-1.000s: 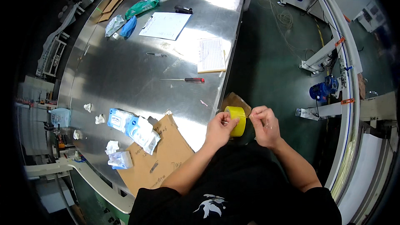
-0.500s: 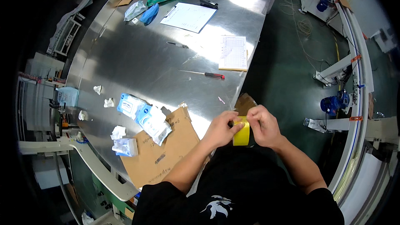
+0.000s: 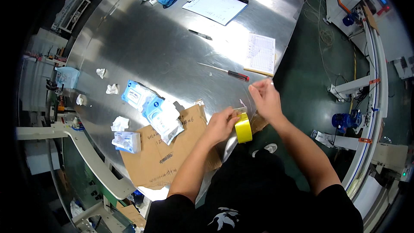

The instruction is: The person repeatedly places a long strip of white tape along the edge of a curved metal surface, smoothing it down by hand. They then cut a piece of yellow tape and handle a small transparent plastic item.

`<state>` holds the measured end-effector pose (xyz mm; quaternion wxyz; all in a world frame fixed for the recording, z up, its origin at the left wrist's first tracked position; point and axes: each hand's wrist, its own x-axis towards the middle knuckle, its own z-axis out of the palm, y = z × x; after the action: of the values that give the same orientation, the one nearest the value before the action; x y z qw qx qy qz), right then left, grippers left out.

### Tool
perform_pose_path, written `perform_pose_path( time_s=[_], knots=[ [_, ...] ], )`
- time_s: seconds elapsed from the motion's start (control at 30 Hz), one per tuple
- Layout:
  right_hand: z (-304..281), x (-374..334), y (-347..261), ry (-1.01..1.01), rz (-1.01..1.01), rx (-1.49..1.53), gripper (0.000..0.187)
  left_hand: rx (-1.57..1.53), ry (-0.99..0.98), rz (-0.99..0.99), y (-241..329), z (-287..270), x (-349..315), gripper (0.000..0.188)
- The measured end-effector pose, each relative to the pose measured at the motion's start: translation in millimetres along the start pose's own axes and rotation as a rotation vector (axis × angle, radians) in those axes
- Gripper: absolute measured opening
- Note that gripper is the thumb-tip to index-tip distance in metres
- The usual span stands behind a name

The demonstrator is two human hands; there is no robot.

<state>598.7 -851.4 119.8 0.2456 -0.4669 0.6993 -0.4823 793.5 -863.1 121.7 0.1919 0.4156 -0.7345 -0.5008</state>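
Observation:
A roll of yellow tape [image 3: 243, 129] is gripped in my left hand [image 3: 221, 126], its fingers closed on the roll's left side at the table's near right edge. My right hand [image 3: 266, 101] is raised apart from the roll, up and to its right, with thumb and fingers pinched together. What the pinch holds, if anything, is too small to make out. Just beyond that hand lies a screwdriver [image 3: 237, 75] with a red and black handle. To the left of my left hand, a flat sheet of brown cardboard [image 3: 172, 157] with handwriting rests on the table.
On the metal table [image 3: 142, 47] lie blue-white wipes packs [image 3: 151, 110], a small tissue pack [image 3: 127, 141], crumpled tissues [image 3: 120, 124], a pen [image 3: 200, 34], a clipboard [image 3: 215, 6] and a printed pad [image 3: 260, 54]. A machine frame with a blue motor [image 3: 340, 120] stands on the right.
My right hand has left the tape roll and moved up and away, still pinched. My left hand keeps the roll, which has shifted slightly left and tilted. The whole view has shifted.

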Motion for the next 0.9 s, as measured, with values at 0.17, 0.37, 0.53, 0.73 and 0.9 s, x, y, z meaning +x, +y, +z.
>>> perform_pose_path(
  time_s=[0.17, 0.37, 0.53, 0.73, 0.9],
  knots=[
    [22, 55, 23, -0.138, -0.211, -0.473, 0.029, 0.025, 0.048, -0.033, -9, -8, 9, 0.010],
    [43, 72, 49, -0.346, -0.174, -0.593, 0.025, -0.113, 0.176, 0.093, -34, -5, 25, 0.005],
    [13, 52, 52, -0.374, -0.183, -0.501, 0.017, -0.314, 0.210, -0.239, -51, -1, 38, 0.005],
    [-81, 1, 40, -0.372, -0.051, -0.161, 0.024, -0.344, 0.326, -0.307, -52, 5, 54, 0.032],
    [-102, -51, 26, -0.254, 0.434, 0.327, 0.034, -0.052, 0.374, -0.376, -18, 7, 66, 0.033]
  ],
)
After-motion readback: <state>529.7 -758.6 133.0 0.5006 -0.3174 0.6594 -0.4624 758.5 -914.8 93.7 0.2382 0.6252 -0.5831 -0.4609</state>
